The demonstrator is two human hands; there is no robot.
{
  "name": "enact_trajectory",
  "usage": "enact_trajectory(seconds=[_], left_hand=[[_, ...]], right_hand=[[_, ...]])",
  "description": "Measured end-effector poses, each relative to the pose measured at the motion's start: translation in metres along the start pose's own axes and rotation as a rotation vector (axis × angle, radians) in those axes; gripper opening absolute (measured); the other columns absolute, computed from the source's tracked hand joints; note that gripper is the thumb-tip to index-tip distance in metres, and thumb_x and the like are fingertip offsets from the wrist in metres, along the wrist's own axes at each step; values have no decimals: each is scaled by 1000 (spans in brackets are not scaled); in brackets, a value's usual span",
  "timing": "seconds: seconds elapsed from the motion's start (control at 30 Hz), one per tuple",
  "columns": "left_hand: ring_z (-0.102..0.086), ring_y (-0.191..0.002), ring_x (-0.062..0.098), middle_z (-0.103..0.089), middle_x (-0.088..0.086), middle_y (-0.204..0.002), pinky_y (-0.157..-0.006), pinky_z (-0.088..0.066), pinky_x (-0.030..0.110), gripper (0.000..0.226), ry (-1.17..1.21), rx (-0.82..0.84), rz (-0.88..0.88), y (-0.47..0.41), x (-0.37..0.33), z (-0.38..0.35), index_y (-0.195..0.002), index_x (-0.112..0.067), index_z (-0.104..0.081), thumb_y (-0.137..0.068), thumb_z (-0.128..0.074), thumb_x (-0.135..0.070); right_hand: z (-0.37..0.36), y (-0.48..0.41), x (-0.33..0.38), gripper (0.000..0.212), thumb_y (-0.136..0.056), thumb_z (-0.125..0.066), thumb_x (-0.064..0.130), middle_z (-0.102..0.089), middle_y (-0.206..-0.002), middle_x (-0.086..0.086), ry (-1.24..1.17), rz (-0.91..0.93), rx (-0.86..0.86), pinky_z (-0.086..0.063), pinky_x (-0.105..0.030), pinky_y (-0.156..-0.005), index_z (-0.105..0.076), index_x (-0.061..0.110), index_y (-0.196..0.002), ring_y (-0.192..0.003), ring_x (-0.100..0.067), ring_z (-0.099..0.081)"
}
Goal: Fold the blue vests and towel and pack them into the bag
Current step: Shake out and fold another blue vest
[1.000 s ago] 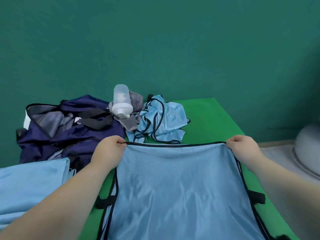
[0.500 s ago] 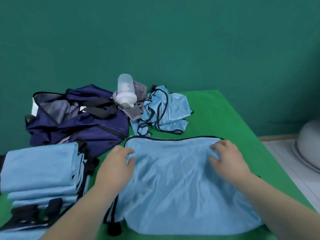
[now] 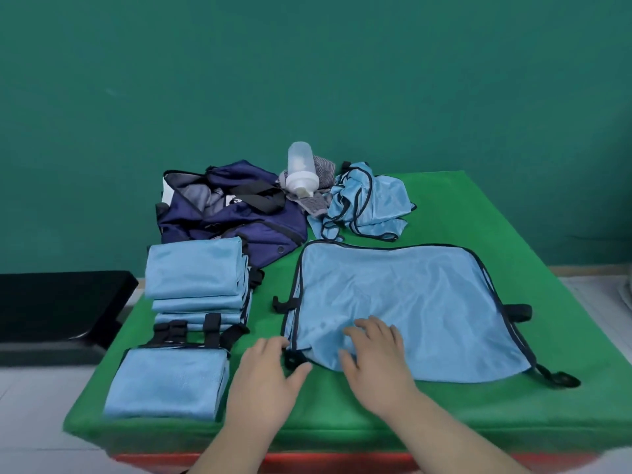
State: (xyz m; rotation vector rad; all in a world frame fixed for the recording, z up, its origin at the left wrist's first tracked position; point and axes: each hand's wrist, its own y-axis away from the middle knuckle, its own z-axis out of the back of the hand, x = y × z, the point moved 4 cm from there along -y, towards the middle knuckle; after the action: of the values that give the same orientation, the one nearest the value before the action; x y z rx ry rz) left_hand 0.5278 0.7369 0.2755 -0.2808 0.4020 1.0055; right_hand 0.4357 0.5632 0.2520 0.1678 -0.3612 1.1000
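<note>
Both loose-fingered, left hand (image 3: pixel 265 374) and right hand (image 3: pixel 372 354) touch the vest (image 3: pixel 410 302) on green table (image 3: pixel 478 206), teal wall (image 3: pixel 307 80) behind.

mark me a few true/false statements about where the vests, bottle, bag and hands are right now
1. The spread vest lies flat on the green table, nearer the person than the crumpled vest. True.
2. The bottle stands upright inside the bag. False: it lies tilted on the grey striped towel, beside the bag.
3. The right hand rests on the spread vest with its fingers spread. True.
4. The folded vests are stacked to the right of the spread vest. False: the stack sits to its left, in front of the bag.
</note>
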Motion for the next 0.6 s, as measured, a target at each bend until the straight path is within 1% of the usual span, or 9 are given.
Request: enact_trajectory(seconds=[0.07,0.13,0.2,0.27,0.4,0.47,0.53,0.6], left_hand=[[-47,-109,7,-53,-15,-116,-92,-46,27,57,-57,-3,4,-3,-1,-2,-127,-31,-51,-86,-55,-69],[-48,-102,9,-53,-13,-110,-87,-47,28,49,-126,-13,-4,-8,-2,-4,-120,-30,-54,-88,-53,-66],[-46,-94,10,-51,-12,-100,-78,-46,28,35,-160,-30,-34,-10,-4,-4,-115,-29,-58,-91,-52,-53],[-45,-89,11,-52,-10,-96,-72,-43,27,25,-169,-40,-66,-12,-3,-3,-111,-26,-62,-93,-49,-39],[-50,-95,18,-59,-4,-100,-68,-43,30,24,-180,-64,-96,-19,9,12,-112,-21,-65,-92,-50,-22],[-49,-95,19,-58,-4,-98,-69,-42,31,24,-238,-58,-118,-21,15,21,-110,-22,-62,-91,-50,-17],[-46,-90,20,-54,-4,-94,-70,-43,32,21,-324,-16,-135,-21,17,26,-108,-22,-56,-90,-48,-14],[-41,-86,19,-48,-4,-91,-69,-35,32,21,-429,41,-162,-18,12,28,-105,-22,-52,-89,-45,-10]], right_hand=[[-8,4,0,67,-87,-15,53,-42,-149,3,42,3,11,-8,-49,-121,-51,27,-138,-145,-21,-25],[-12,6,-1,63,-90,-18,53,-42,-149,4,79,4,12,-7,-51,-122,-51,28,-138,-145,-19,-25],[-13,6,1,63,-90,-18,55,-42,-147,5,94,5,13,-7,-51,-122,-50,29,-137,-144,-19,-26],[-13,6,3,61,-90,-20,55,-41,-148,6,102,1,15,-6,-50,-122,-49,30,-138,-145,-18,-24],[-14,6,2,56,-95,-26,51,-39,-151,5,112,-16,14,-3,-49,-123,-47,28,-141,-147,-18,-22],[-14,5,3,55,-96,-27,50,-39,-151,4,115,-17,5,-3,-49,-123,-47,28,-141,-146,-18,-22],[-15,5,4,53,-96,-27,50,-39,-152,5,116,-7,-1,-4,-50,-123,-48,29,-140,-146,-18,-22],[-15,6,4,51,-96,-28,51,-37,-153,5,118,3,7,-3,-50,-123,-47,31,-139,-147,-17,-20]])
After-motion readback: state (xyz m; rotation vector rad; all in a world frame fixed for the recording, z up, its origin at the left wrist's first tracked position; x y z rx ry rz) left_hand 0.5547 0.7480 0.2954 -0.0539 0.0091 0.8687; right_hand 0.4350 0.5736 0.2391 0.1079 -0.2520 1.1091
